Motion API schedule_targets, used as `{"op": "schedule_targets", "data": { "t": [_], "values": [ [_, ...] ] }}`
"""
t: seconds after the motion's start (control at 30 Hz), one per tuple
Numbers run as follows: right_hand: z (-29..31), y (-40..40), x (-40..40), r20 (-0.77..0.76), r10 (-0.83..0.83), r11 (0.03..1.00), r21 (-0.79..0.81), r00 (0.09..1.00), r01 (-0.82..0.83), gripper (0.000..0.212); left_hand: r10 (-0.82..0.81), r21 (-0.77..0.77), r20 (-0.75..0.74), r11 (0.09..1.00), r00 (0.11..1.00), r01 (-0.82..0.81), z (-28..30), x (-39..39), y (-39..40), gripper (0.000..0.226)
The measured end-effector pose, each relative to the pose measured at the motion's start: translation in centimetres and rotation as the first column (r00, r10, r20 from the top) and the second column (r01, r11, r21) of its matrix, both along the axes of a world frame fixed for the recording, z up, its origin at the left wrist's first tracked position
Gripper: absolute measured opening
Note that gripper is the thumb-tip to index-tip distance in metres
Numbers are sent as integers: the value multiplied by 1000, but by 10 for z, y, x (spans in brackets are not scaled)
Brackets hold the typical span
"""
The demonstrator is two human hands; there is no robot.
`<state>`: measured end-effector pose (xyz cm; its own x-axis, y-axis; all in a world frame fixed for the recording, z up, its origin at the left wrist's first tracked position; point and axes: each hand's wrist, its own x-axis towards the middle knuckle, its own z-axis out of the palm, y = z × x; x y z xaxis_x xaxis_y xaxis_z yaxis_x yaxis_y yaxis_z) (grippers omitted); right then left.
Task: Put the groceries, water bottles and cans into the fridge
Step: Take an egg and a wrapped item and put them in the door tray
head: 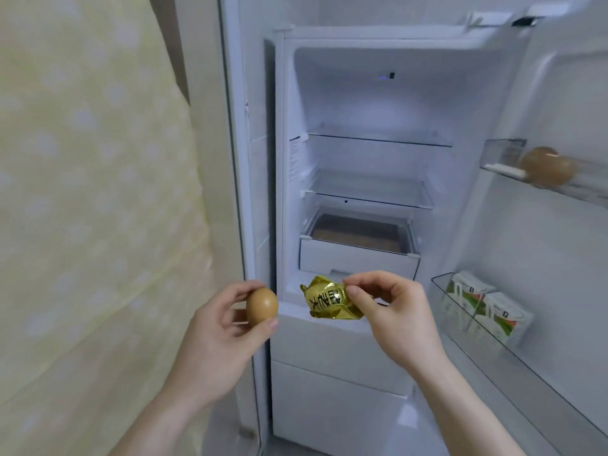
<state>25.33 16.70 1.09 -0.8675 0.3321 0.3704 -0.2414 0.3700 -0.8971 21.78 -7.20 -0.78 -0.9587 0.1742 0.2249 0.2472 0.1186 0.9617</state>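
The left hand (227, 327) holds one brown egg (262, 306) upright between thumb and fingertips, the egg sticking up past the fingers, in front of the fridge's left edge. The right hand (391, 311) pinches a crumpled gold packet (329, 299) by its right end, thumb and forefinger closed on the foil, so the packet hangs out to the left of the hand, just beside the egg but not touching it. Both hands are raised in front of the open fridge (362, 103), below its white drawer (358, 258).

Inside, two glass shelves (378, 139) sit above the drawer, which has something dark and flat lying under its clear lid. Further white drawer fronts lie lower down, behind the wrists.

The door (559, 241) swings open on the right. Its upper bin (503, 156) holds brown eggs (547, 166), two by my count, though they blur together. Its lower bin (441, 284) holds two green-and-white cartons (493, 311) side by side.

A pale yellow patterned curtain (92, 192) hangs to the left of the fridge.
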Motion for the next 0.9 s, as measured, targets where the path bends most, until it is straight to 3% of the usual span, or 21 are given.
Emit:
{"op": "schedule_targets", "data": {
  "t": [0.43,0.9],
  "values": [
    [21,47,13,-26,-344,939,-2,939,344,19,-325,43,-54,944,944,327,21,-78,79,42],
    [46,117,-56,-127,-332,943,-44,935,329,23,-361,64,-136,926,923,372,40,-153,158,48]
  ]
}}
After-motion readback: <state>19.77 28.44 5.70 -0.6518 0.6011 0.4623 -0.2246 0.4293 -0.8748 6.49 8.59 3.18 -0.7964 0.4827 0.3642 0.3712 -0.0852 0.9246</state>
